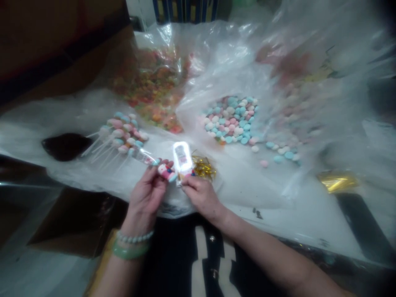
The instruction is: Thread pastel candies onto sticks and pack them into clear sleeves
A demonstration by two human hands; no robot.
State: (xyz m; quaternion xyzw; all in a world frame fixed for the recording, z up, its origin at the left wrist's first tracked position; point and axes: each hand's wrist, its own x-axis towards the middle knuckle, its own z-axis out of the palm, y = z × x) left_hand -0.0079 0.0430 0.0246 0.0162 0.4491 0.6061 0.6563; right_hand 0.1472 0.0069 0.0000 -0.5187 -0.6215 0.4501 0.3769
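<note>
My left hand [148, 187] is closed around a small pink, white and blue figure [167, 172]. A clear-wrapped strip [147, 157] with pastel pieces reaches out from those fingers toward the upper left. Close beside it, my right hand [201, 196] pinches the lower end of a small clear packet [183, 159] with a bright white, glaring rim. What lies inside that packet is blurred. Just behind my right fingers is a heap of gold twist ties [204, 167]. To the left lies a bunch of pastel lollipops [123, 134] with white sticks.
Pastel round candies [233, 119] lie on plastic sheeting, some scattered rightward [289, 155]. Orange and green gummies [157, 90] fill a clear bag behind. A cardboard box [55, 45] stands at far left. At right are gold foil [337, 181] and a dark flat object [363, 225].
</note>
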